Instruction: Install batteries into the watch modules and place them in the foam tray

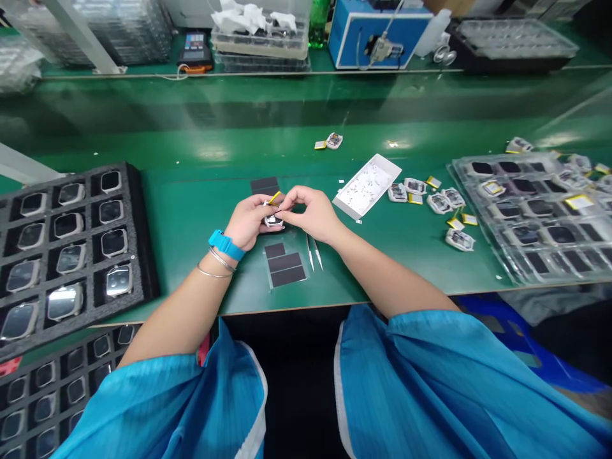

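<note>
My left hand (pixel 247 222) is closed around a small white-framed watch module (pixel 274 220), held just above the green bench. A thin yellow-edged piece (pixel 274 197), perhaps its battery, sticks up beside the module between my hands. At the module's upper right edge, my right hand (pixel 310 213) has thumb and finger pinched together; whatever they grip is too small to make out. Under my right wrist lie metal tweezers (pixel 314 254), partly covered. A clear sheet with black adhesive pieces (pixel 287 269) lies below my hands, and another black piece (pixel 264 185) lies behind them.
A foam tray (pixel 138 255) of watches stands left, another (pixel 62 363) lower down. To the right are a white tray of tiny parts (pixel 368 187), several loose modules (pixel 440 203) and stacked clear trays (pixel 509 271). A shelf behind holds a blue box (pixel 344 38).
</note>
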Tool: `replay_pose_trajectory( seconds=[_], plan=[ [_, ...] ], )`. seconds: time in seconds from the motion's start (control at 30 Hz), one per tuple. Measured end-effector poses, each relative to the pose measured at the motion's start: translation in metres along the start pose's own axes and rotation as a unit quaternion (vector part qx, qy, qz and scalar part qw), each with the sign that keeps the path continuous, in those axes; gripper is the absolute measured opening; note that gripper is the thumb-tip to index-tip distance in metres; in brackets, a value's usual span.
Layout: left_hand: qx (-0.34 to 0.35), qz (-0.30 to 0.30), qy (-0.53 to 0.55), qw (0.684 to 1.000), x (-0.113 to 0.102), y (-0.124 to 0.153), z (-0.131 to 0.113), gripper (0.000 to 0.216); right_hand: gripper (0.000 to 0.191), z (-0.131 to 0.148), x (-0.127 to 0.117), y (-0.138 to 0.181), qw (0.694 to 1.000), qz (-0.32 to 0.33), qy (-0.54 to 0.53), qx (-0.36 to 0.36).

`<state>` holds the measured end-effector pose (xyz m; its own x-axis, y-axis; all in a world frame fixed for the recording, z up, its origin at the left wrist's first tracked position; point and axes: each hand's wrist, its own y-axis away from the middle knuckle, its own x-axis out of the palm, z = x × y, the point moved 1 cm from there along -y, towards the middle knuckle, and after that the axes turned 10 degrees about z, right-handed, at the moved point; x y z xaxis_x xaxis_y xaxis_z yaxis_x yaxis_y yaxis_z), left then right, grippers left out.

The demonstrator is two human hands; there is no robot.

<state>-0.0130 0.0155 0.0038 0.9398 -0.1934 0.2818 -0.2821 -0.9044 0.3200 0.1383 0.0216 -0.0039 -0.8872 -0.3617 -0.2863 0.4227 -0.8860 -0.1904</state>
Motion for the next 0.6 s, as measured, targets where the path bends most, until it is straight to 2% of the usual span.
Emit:
replay_pose_trajectory(
  seconds=[0.2, 0.33, 0.43, 0.53, 0.6],
  plan=[
    [-0.016, -0.009, 0.009, 1.000, 0.000, -0.001, 0.001, 0.012, 0.015, 0.002, 0.004, 0.003, 0.999, -0.005, 0.035, -0.009],
    [-0.017, -0.016, 0.031, 0.999, -0.002, -0.001, 0.002, 0.013, 0.010, 0.008, 0.010, 0.007, 0.982, -0.015, 0.185, -0.034],
    [-0.011, -0.017, 0.044, 0.999, -0.003, 0.000, 0.002, 0.016, 0.013, 0.012, 0.012, 0.008, 0.957, -0.055, 0.282, -0.036],
    [-0.005, -0.011, 0.030, 0.999, -0.003, 0.001, 0.001, 0.017, 0.032, 0.009, 0.007, 0.004, 0.969, -0.075, 0.232, -0.032],
    [-0.006, -0.003, 0.016, 1.000, -0.002, 0.002, 0.000, 0.017, 0.027, 0.005, 0.003, 0.002, 0.985, -0.049, 0.160, -0.030]
  ],
)
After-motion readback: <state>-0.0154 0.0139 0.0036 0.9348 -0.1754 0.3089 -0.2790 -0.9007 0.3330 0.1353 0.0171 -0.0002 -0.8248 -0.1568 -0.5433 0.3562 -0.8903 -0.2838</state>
